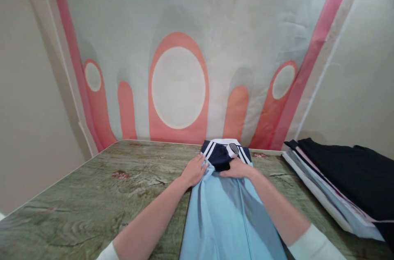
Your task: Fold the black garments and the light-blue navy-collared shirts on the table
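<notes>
A long light-blue garment (223, 210) lies lengthwise toward me, with a navy section with white stripes (218, 155) at its far end. My left hand (194, 169) is closed on the left edge of the fabric, where the blue bunches beside the navy. From the right, my right hand (237, 168) grips the cloth at the navy section, its thumb pointing left and its other fingers partly hidden. Just beyond that hand sits a small grey oval with a white surround (234, 149); I cannot tell what it is.
At the right of the wood-patterned table (138, 194) lies a stack of folded clothes (347, 186), black on top with grey, pink and white layers below. A wall hanging with pink arches (178, 87) rises behind the table's far edge.
</notes>
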Demonstrator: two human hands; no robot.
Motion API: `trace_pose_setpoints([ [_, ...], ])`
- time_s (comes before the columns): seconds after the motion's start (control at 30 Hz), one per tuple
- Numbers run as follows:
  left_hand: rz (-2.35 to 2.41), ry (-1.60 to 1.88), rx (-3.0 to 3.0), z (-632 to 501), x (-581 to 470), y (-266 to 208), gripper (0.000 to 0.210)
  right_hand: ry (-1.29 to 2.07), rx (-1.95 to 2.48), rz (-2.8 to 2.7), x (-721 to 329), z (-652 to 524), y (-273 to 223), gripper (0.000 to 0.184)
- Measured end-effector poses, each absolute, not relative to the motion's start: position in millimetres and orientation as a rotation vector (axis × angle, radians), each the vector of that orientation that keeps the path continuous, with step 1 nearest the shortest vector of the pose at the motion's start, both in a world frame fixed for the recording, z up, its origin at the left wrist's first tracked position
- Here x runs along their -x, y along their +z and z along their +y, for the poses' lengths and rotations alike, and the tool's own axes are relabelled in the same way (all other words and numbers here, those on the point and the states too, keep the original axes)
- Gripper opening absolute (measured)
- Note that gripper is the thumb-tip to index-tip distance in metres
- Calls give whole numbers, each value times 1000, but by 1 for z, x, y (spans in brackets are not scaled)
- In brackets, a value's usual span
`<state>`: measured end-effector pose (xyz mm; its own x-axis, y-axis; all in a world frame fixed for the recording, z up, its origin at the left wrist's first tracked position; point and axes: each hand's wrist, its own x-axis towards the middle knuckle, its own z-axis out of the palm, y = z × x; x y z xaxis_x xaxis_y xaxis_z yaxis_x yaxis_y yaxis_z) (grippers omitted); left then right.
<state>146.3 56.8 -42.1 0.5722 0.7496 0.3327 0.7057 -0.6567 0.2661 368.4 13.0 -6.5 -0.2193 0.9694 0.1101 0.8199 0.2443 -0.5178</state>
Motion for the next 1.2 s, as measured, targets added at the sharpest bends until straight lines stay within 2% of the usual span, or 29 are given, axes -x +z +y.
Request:
trace_pose_setpoints([
  [0.07, 1215, 613, -2742, 53, -147, -43, 48, 824, 1525, -1982, -389, 12, 3, 80],
  [0.13, 1186, 586, -2774, 50, -150, -40, 50, 1131, 1408, -1782, -405, 12, 8, 69],
  [0.23, 1170, 537, -2802, 46, -152, -36, 52, 1265, 1380, -1424, -415, 14, 5, 56],
  [0.33, 1176, 485, -2796, 40, -154, -33, 54, 1153, 1500, -1223, -408, 21, -5, 62],
  [0.5, 1147, 381, -2761, 33, -157, -29, 59, 642, 1734, -1335, -392, 33, -26, 69],
  [0.6, 1146, 373, -2739, 33, -158, -28, 59, 431, 1817, -1323, -394, 40, -35, 64],
  [0.73, 1187, 478, -2709, 37, -160, -29, 57, 400, 1738, -1297, -408, 48, -37, 50],
  [0.93, 1148, 473, -2726, 34, -161, -30, 57, 302, 1696, -1285, -429, 55, -45, 41],
  [1.2, 1132, 383, -2751, 21, -169, -29, 56, 128, 1788, -1365, -430, 49, -53, 41],
])
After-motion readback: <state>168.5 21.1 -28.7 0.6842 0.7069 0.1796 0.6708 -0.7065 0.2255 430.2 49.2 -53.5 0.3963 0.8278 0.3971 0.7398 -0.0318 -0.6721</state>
